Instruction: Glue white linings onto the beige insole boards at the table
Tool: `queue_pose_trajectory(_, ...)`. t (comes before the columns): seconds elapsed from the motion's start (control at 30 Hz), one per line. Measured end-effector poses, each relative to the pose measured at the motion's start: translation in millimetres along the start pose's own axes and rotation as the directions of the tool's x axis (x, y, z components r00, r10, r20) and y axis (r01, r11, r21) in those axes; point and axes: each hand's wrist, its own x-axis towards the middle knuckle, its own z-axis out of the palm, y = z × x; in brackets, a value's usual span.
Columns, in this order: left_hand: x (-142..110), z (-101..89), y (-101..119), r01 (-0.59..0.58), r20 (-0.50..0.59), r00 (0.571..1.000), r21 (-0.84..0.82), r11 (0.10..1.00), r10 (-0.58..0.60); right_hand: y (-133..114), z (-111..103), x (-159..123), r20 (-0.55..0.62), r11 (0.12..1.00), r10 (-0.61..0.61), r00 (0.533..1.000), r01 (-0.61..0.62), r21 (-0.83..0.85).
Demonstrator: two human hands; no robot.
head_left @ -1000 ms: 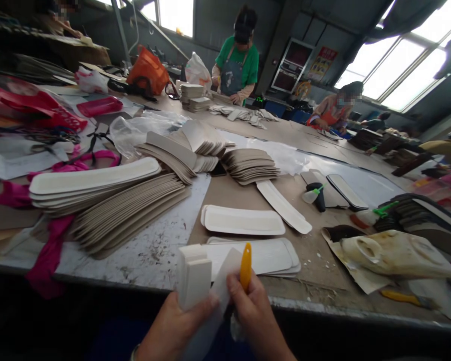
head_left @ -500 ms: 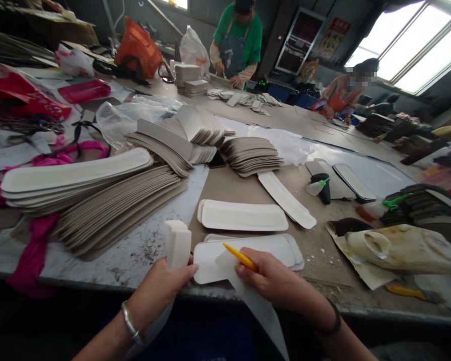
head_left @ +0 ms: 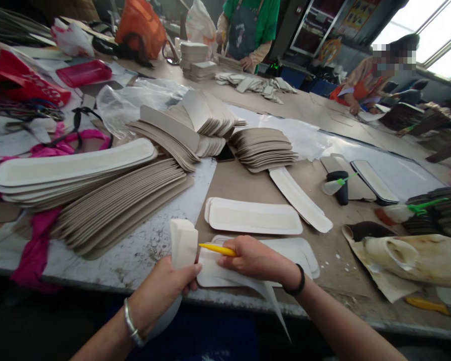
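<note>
My left hand (head_left: 164, 290) is closed around a bundle of white strips (head_left: 183, 243), held upright at the table's near edge. Just to its right, my right hand (head_left: 252, 258) grips a yellow tool (head_left: 217, 249) that points left, and also pinches a loose white strip (head_left: 265, 291) trailing down off the edge. That hand rests on a stack of flat white pads (head_left: 304, 255) lying on brown cardboard (head_left: 248, 188). A second white pad (head_left: 253, 217) lies just beyond it.
Fanned piles of grey-beige board pieces (head_left: 120, 200) fill the left. More stacks (head_left: 263, 148) sit mid-table. Glue bottles (head_left: 334, 186), dark pieces and a stained jug (head_left: 409, 258) lie right. A person in green (head_left: 250, 25) and another person (head_left: 364, 82) work at the far side.
My hands dropped from in front of me to the table edge. The yellow tool swung from upright to pointing left, and my right hand now presses on the white pad stack.
</note>
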Motion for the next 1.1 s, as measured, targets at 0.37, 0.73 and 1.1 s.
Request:
queue_pose_trajectory(0.37, 5, 4.9, 6, 0.028, -0.010, 1.000, 0.074, 0.997, -0.027, -4, 0, 4, 0.090, 0.970, 0.023, 0.996, -0.001, -0.243)
queue_pose_trajectory(0.73, 9, 6.0, -12, -0.008, -0.127, 0.991, 0.269, 0.963, 0.044, 49, -18, -95, -0.228, 0.900, 0.339, 0.913, -0.385, -0.204)
queue_pose_trajectory(1.1, -1, 17.7, 5, 0.076, -0.189, 0.982, 0.303, 0.950, -0.018, 64, 5, -113, -0.415, 0.824, 0.439, 0.797, -0.542, -0.168)
